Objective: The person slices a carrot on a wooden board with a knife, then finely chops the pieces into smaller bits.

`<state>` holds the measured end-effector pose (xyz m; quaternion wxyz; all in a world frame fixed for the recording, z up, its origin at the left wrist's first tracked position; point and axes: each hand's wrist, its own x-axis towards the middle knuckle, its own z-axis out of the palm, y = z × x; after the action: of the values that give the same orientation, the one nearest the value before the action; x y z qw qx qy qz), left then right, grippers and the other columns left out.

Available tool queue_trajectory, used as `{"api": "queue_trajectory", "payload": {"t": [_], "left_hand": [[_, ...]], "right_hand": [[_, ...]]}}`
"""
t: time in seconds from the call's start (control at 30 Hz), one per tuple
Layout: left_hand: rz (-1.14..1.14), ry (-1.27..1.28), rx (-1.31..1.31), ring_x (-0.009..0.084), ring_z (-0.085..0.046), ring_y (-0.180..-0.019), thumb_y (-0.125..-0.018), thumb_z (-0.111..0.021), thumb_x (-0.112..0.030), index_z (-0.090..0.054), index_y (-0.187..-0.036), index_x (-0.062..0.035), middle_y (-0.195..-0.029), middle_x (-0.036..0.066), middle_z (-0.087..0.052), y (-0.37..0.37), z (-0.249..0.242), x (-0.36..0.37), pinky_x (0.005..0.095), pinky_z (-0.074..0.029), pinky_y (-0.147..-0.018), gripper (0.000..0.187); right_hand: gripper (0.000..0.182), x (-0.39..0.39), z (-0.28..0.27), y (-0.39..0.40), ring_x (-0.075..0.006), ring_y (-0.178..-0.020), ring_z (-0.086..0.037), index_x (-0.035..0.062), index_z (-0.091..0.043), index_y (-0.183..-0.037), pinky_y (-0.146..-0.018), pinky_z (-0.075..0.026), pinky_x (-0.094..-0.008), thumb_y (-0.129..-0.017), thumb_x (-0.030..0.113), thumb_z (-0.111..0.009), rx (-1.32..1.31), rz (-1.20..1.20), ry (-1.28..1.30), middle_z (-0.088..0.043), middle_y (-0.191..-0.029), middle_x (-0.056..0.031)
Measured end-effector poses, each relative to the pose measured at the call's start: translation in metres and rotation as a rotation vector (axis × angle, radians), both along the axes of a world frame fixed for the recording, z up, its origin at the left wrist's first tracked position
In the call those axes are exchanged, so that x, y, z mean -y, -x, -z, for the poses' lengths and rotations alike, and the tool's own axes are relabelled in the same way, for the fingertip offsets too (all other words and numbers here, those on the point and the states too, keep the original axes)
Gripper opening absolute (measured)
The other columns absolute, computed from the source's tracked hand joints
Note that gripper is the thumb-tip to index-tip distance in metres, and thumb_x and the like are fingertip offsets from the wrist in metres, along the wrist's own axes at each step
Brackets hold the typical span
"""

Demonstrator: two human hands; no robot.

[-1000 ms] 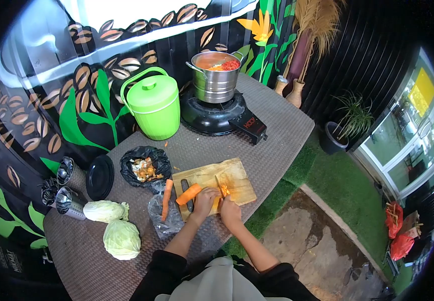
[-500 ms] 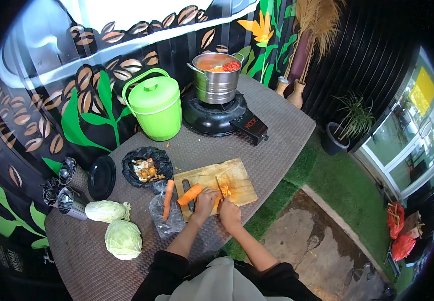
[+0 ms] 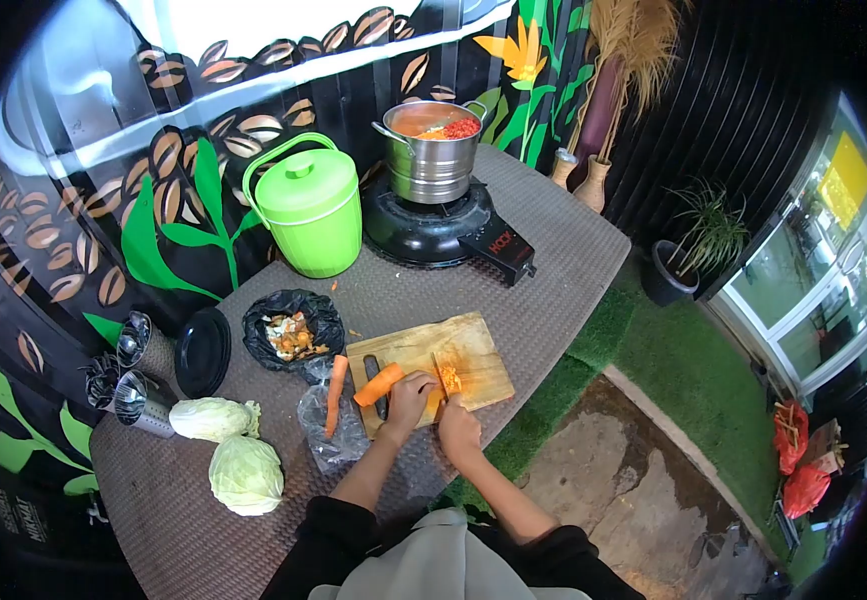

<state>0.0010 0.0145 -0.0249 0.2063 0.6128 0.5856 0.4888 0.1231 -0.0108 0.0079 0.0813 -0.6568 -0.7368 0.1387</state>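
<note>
My right hand is wrapped round the handle of a knife, its blade standing across the wooden cutting board. Just left of the blade, my left hand is closed, its fingers curled down on an orange carrot piece that they partly hide. Finely chopped carrot lies to the right of the blade. Beside my left hand a thick carrot chunk rests over a dark elongated shape at the board's left end. A long peeled carrot lies on a clear plastic bag left of the board.
Behind the board, a black bag holds scraps. A steel pot sits on a black portable stove, beside a green lidded bucket. Two cabbages, black plates and metal utensil holders stand left. The table edge is close on the right.
The knife blade has shifted slightly within the cutting spot. Both hands stay almost where they were, and the other things have not visibly moved.
</note>
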Motion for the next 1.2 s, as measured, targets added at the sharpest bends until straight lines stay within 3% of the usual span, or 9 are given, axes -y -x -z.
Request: {"api": "queue_trajectory", "payload": {"t": [0.2,0.3,0.4,0.63,0.73,0.87,0.93,1.17,1.2], "left_hand": [[-0.007,-0.012,0.041,0.0246,-0.066,-0.079,-0.079,-0.065,0.000,-0.068,-0.086,0.0026,-0.086,0.014,-0.068,0.000,0.005,0.000,0.0308,-0.052,-0.072,0.008],[-0.004,-0.017,0.021,0.0242,-0.066,-0.078,-0.078,-0.065,0.001,-0.069,-0.086,0.0017,-0.086,0.013,-0.068,0.000,0.000,0.001,0.0303,-0.052,-0.071,0.009],[0.005,-0.005,0.032,0.0267,-0.066,-0.079,-0.079,-0.063,-0.001,-0.067,-0.085,0.0024,-0.086,0.013,-0.067,0.000,-0.003,0.002,0.0329,-0.051,-0.072,0.008],[0.021,-0.024,-0.039,0.0259,-0.066,-0.080,-0.079,-0.062,0.001,-0.067,-0.086,0.0020,-0.087,0.013,-0.067,0.001,-0.002,0.001,0.0324,-0.052,-0.073,0.008],[0.004,-0.029,-0.042,0.0250,-0.067,-0.080,-0.078,-0.064,0.001,-0.069,-0.085,0.0011,-0.088,0.012,-0.068,-0.001,-0.002,0.005,0.0312,-0.053,-0.072,0.008],[-0.002,-0.048,-0.063,0.0258,-0.067,-0.079,-0.078,-0.065,-0.001,-0.068,-0.085,0.0012,-0.087,0.012,-0.068,-0.002,0.000,0.004,0.0319,-0.053,-0.072,0.009],[-0.004,-0.061,-0.060,0.0265,-0.067,-0.079,-0.078,-0.065,-0.002,-0.068,-0.085,0.0017,-0.087,0.012,-0.068,-0.002,-0.001,0.004,0.0324,-0.053,-0.071,0.009],[0.021,-0.068,-0.110,0.0246,-0.067,-0.080,-0.077,-0.066,-0.002,-0.068,-0.086,-0.0001,-0.088,0.011,-0.068,-0.002,-0.001,0.004,0.0312,-0.053,-0.071,0.009],[0.032,-0.080,-0.144,0.0243,-0.066,-0.082,-0.078,-0.066,-0.003,-0.068,-0.087,-0.0003,-0.091,0.011,-0.067,-0.002,0.000,0.005,0.0311,-0.053,-0.071,0.010]], "right_hand": [[0.030,-0.034,-0.018,-0.013,-0.0364,-0.081,-0.068,-0.0049,-0.056,-0.094,-0.070,-0.055,-0.0440,-0.095,0.023,-0.046,-0.102,-0.151,0.096,-0.066,-0.081,-0.0248],[0.030,-0.033,0.014,-0.017,-0.0367,-0.077,-0.068,-0.0042,-0.054,-0.094,-0.068,-0.055,-0.0450,-0.095,0.024,-0.045,-0.034,-0.250,0.012,-0.066,-0.078,-0.0244],[0.035,-0.010,-0.018,-0.003,-0.0413,-0.083,-0.066,-0.0041,-0.050,-0.101,-0.071,-0.053,-0.0477,-0.096,0.030,-0.044,-0.189,0.021,0.194,-0.065,-0.084,-0.0270],[0.036,-0.020,-0.004,0.001,-0.0403,-0.079,-0.066,-0.0029,-0.051,-0.101,-0.069,-0.053,-0.0488,-0.096,0.032,-0.043,-0.140,-0.006,0.142,-0.065,-0.083,-0.0263],[0.034,-0.031,-0.009,-0.017,-0.0357,-0.069,-0.068,-0.0021,-0.058,-0.086,-0.059,-0.056,-0.0420,-0.095,0.029,-0.046,-0.098,-0.187,-0.040,-0.066,-0.073,-0.0217],[0.035,-0.014,-0.014,-0.022,-0.0362,-0.072,-0.068,-0.0029,-0.057,-0.089,-0.063,-0.055,-0.0437,-0.096,0.029,-0.045,-0.106,-0.218,-0.003,-0.066,-0.076,-0.0224],[0.035,0.001,-0.008,-0.010,-0.0373,-0.075,-0.067,-0.0033,-0.056,-0.093,-0.067,-0.054,-0.0465,-0.096,0.030,-0.044,-0.107,0.011,0.105,-0.066,-0.079,-0.0237],[0.039,-0.036,-0.005,-0.019,-0.0398,-0.078,-0.066,-0.0030,-0.056,-0.098,-0.069,-0.053,-0.0487,-0.096,0.034,-0.045,-0.180,-0.041,0.128,-0.066,-0.082,-0.0252],[0.038,-0.046,-0.013,-0.029,-0.0413,-0.079,-0.065,-0.0028,-0.057,-0.097,-0.070,-0.051,-0.0496,-0.095,0.033,-0.045,-0.155,-0.161,0.150,-0.065,-0.081,-0.0257]]}}
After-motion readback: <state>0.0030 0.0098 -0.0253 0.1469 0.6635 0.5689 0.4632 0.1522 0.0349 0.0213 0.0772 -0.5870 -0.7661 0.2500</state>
